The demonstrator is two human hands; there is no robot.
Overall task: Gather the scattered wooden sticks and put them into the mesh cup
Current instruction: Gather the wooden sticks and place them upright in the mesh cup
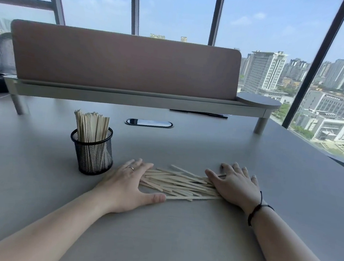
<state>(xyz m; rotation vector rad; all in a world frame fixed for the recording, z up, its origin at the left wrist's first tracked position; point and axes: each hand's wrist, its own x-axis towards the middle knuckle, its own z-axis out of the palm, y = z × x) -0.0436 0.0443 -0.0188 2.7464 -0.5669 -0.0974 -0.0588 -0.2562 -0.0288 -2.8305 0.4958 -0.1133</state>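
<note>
Head view, grey desk [178, 235], divider [123, 61], windows [280, 25]

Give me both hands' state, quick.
Left hand: open, flat against one end of the loose sticks.
Right hand: open, flat against the other end.

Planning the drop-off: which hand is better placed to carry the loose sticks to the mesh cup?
Probably left: the left hand lies right beside the mesh cup; the right hand is beyond the loose sticks.
</note>
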